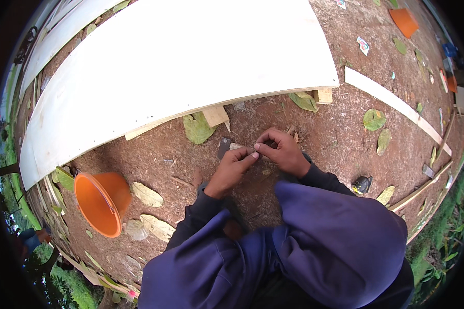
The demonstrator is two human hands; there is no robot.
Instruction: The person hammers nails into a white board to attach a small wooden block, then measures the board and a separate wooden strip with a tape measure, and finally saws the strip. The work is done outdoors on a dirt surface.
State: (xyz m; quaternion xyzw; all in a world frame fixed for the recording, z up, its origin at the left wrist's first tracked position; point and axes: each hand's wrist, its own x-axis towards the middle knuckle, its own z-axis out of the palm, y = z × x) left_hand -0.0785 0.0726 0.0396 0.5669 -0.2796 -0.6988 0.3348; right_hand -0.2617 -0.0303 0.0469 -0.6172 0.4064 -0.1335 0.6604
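Your left hand (231,170) and right hand (281,150) pinch a small object (253,150) between fingertips, grips narrow; it looks light and easily dropped. A hatchet (226,146) lies just beside.

Both hands at frame centre over reddish dirt, left hand (231,171) and right hand (282,153) pinching a small dark object (256,151), hatchet (225,147) just beside, orange bucket (104,202) lower left, white board (165,67) above.
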